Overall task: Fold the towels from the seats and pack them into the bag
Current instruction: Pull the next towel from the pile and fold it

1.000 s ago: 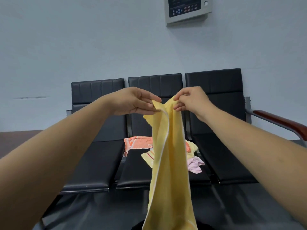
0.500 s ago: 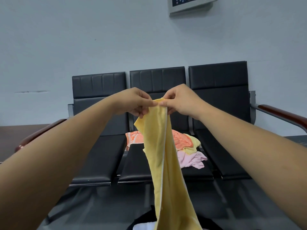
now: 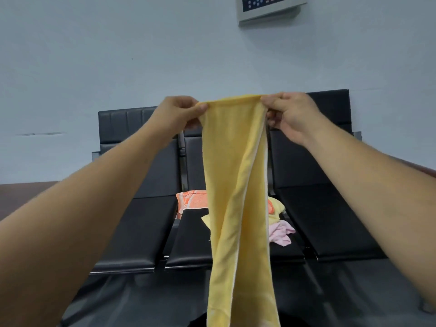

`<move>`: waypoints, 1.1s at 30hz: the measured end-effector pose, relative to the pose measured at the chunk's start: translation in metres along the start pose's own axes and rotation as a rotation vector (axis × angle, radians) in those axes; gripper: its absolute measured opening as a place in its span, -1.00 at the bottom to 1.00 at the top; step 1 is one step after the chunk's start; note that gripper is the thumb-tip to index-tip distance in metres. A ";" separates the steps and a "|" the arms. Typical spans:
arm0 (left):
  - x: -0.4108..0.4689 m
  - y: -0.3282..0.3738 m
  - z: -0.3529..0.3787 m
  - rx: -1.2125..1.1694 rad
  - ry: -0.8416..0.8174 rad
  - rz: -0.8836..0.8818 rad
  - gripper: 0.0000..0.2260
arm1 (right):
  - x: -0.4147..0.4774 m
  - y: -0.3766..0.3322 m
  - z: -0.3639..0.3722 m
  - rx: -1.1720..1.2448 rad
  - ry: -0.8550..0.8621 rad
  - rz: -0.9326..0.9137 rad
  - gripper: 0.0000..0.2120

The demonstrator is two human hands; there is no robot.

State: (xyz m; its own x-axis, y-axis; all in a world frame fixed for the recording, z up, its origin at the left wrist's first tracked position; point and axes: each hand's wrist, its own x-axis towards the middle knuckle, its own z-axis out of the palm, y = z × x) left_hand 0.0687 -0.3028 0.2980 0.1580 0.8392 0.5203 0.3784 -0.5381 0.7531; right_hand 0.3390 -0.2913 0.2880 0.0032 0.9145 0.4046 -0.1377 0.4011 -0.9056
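Observation:
A long yellow towel hangs in front of me, its top edge stretched level between my hands. My left hand pinches the left top corner and my right hand pinches the right top corner. The towel's lower end runs off the bottom of the view. Behind it, on the middle seat, lie an orange towel, a pale yellow towel and a pink towel in a loose heap. No bag can be made out in this view.
A row of three black seats stands against a grey wall, with a brown armrest at the right end. A control panel hangs high on the wall. Dark glossy floor lies below the seats.
My hands have moved apart and risen, spreading the towel's top edge from a bunched pinch into a level stretch. The view has tilted slightly.

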 end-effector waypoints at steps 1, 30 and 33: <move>0.001 0.005 -0.002 -0.045 -0.043 0.002 -0.80 | 0.002 -0.004 0.000 0.134 -0.039 0.007 -0.95; -0.091 -0.137 0.061 -0.306 -0.255 -0.422 -0.75 | 0.007 0.056 0.030 0.105 0.035 0.218 -0.80; -0.092 -0.130 0.063 -0.509 -0.284 -0.433 -0.67 | 0.017 0.078 0.018 0.118 0.153 0.349 -0.78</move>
State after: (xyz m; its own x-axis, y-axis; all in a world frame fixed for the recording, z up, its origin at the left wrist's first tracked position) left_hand 0.0629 -0.3054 0.1270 0.3472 0.9358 0.0604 0.0000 -0.0644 0.9979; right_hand 0.3103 -0.2457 0.2268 0.0822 0.9957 0.0435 -0.2695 0.0642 -0.9609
